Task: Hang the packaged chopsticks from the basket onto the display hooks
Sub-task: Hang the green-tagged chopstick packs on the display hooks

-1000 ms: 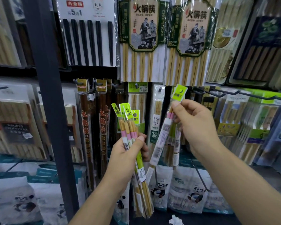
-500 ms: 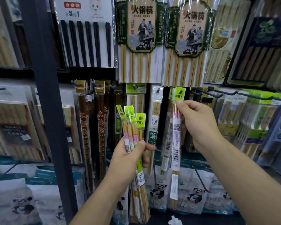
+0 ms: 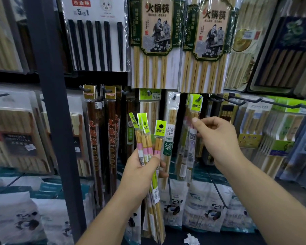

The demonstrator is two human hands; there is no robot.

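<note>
The light is dim, cool and soft, with its source out of view and no hard shadows. The left hand (image 3: 140, 168) and right hand (image 3: 217, 138) are evenly lit. Pale glare streaks run down the clear wrap of the big packs (image 3: 154, 71) at the top. The post (image 3: 49, 112) stands in deep shadow, and the floor (image 3: 219, 239) at the bottom is almost black. The bundle of packs (image 3: 147, 137) gripped by the left hand is sharp, its labels legible. The hanging pack (image 3: 193, 137) pinched by the right hand is smeared. The boxes (image 3: 11, 138) at the left edge look soft, and straight lines bow towards the corners.
</note>
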